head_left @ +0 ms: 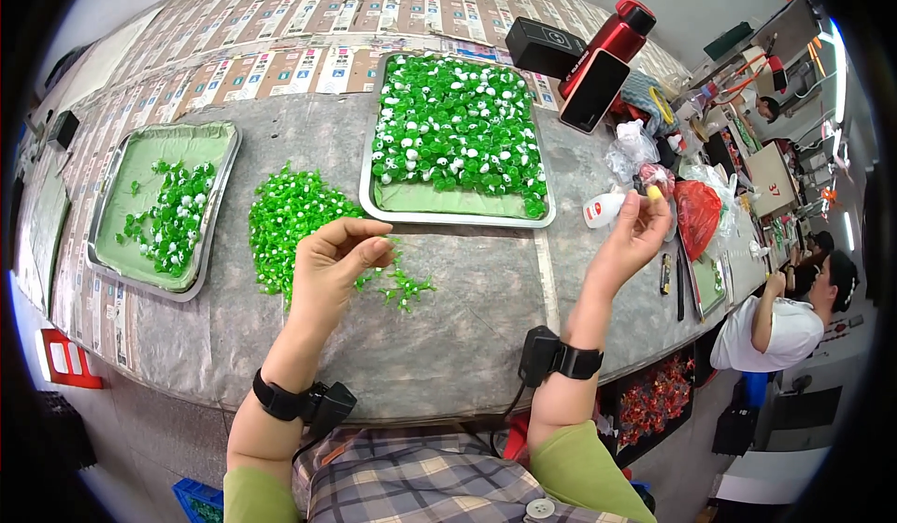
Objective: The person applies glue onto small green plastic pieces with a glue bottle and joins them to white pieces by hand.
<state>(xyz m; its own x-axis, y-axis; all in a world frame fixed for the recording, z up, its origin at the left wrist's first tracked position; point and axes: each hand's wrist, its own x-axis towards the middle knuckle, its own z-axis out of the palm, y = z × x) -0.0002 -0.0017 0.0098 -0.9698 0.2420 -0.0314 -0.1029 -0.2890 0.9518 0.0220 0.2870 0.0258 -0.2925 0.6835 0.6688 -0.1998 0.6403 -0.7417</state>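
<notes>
My left hand (341, 261) hovers just right of a heap of small green plastic pieces (294, 214), thumb and forefinger bent toward each other in a pinch. Whatever lies between those fingertips is too small to make out. A few loose green pieces (405, 289) lie beside it. My right hand (640, 233) is raised on the right, its fingers curled toward the thumb. A small yellow tip (654, 192) shows at its fingers. Beside the thumb is a white squeeze bottle (601, 211) with a red-marked label; I cannot tell whether the hand grips it.
A metal tray (458, 217) full of green pieces with white eyeballs stands ahead; another tray (121, 205), partly filled, is at left. Behind are a phone (595, 90), a red bottle (612, 42) and a black box (547, 48). A red bag (697, 214) lies right. Other people sit far right.
</notes>
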